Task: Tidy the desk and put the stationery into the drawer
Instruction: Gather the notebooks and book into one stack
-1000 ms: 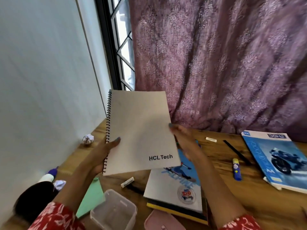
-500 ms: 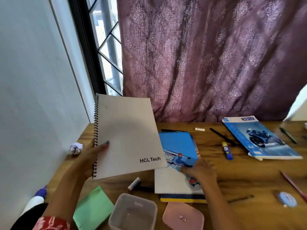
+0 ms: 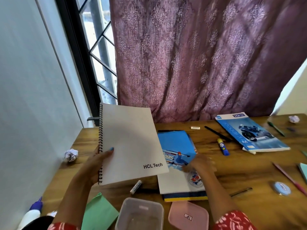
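A spiral notebook [image 3: 131,146] with a plain matte grey cover, black wire coil down its left edge and "HCL Tech" printed at its lower right, stands lifted off the desk [image 3: 249,176] at centre left of the frame. The left hand [image 3: 98,163] pinches it at the coil edge, thumb flat on the cover, fingers behind.

Just right of it, at centre, lies a stack of glossy books [image 3: 179,163], the top one blue and white with a skier picture. The right hand [image 3: 201,165] rests on that cover; it is blurred, so I cannot tell whether its fingers are spread or curled.

At bottom centre sit a clear rounded plastic box [image 3: 139,214] and, beside it, a pink rounded lid [image 3: 188,217]. A folded green paper [image 3: 99,213] lies at lower left, and a small white marker [image 3: 136,186] below the notebook.

In the right half of the wood-grain desk lie a blue glue stick [image 3: 223,146], a black pen [image 3: 217,133], a white eraser [image 3: 195,127], a glossy motorbike notebook [image 3: 250,131] and a round blue tape [image 3: 281,188]. A crumpled paper ball [image 3: 71,154] lies at the left. A patterned purple curtain [image 3: 199,55] fills the top.
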